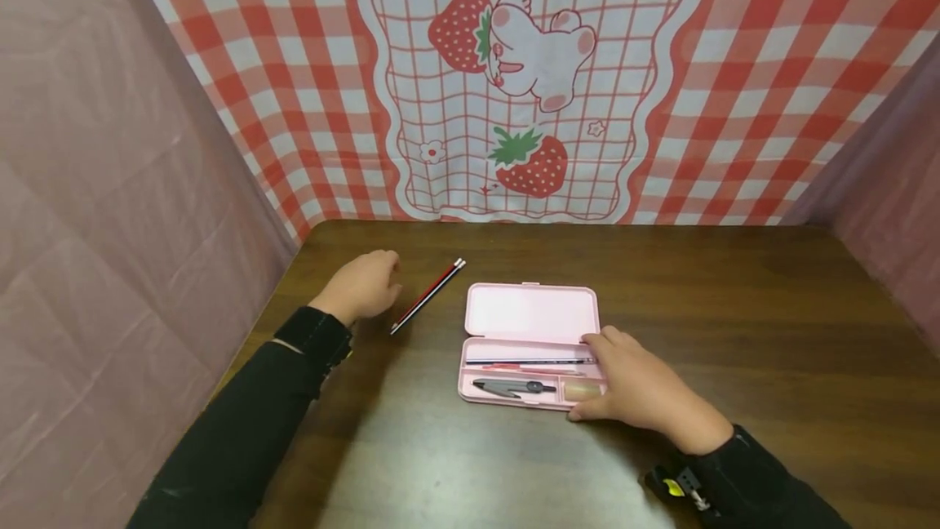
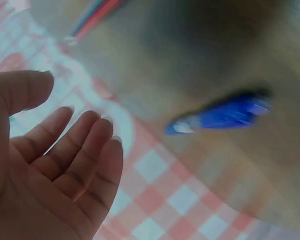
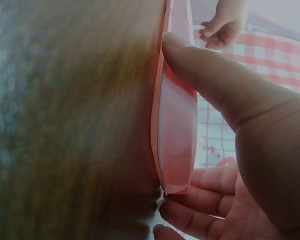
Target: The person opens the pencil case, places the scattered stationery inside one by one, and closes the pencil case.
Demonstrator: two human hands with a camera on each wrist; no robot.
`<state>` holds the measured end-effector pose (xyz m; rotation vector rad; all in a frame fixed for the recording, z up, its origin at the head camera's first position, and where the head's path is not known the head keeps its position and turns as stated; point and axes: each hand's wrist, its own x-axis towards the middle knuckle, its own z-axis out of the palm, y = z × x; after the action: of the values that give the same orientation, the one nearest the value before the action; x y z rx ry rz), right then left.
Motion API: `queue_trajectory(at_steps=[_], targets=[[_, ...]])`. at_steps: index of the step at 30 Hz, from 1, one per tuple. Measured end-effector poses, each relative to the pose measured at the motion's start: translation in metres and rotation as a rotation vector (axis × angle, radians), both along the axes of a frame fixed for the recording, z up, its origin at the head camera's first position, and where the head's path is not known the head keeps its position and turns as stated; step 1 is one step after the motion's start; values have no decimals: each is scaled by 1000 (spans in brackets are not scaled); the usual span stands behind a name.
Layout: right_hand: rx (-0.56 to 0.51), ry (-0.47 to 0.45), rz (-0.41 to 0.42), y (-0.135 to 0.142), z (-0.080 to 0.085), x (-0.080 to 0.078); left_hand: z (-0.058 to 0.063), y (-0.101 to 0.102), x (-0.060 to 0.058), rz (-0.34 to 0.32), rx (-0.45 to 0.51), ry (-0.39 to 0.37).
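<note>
A pink pencil case [image 1: 532, 313] lies on the table with its lid folded back. My right hand [image 1: 637, 386] grips the case's right end, thumb on the near side and fingers on the far side. Inside lie a dark pencil [image 1: 529, 361], a thin red item [image 1: 514, 368], a grey drawing compass [image 1: 510, 387] and a tan block [image 1: 582, 390] in a small compartment. Over the table's left part is my left hand [image 1: 361, 286], holding nothing, its fingers loosely bent. Two striped pencils [image 1: 428, 296] lie right of it. A blurred blue pen-like item [image 2: 225, 114] shows in the left wrist view.
The brown wooden table [image 1: 734, 300] ends at a red-checked cloth [image 1: 771, 88] hanging behind it. Pink cloth [image 1: 132, 186] hangs along the left side, and more pink cloth [image 1: 889, 227] on the right.
</note>
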<state>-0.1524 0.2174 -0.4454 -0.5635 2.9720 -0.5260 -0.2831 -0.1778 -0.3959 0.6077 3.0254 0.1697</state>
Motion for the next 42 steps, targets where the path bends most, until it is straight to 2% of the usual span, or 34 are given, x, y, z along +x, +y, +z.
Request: queue_trajectory(at_steps=[6, 9, 16, 24, 29, 42], targets=[[2, 1, 6, -1, -2, 1, -9, -15, 1, 51, -90, -77], [3, 8, 5, -1, -2, 1, -14, -20, -2, 100, -105, -105], [12, -13, -4, -1, 0, 0, -23, -34, -11, 216, -56, -183], [6, -6, -1, -1, 0, 1, -28, -38, -10, 297, -14, -194], [4, -6, -8, 0, 1, 2, -31, -40, -12, 314, 0, -184], [2, -13, -16, 0, 4, 2, -24, -36, -10, 359, 9, -225]])
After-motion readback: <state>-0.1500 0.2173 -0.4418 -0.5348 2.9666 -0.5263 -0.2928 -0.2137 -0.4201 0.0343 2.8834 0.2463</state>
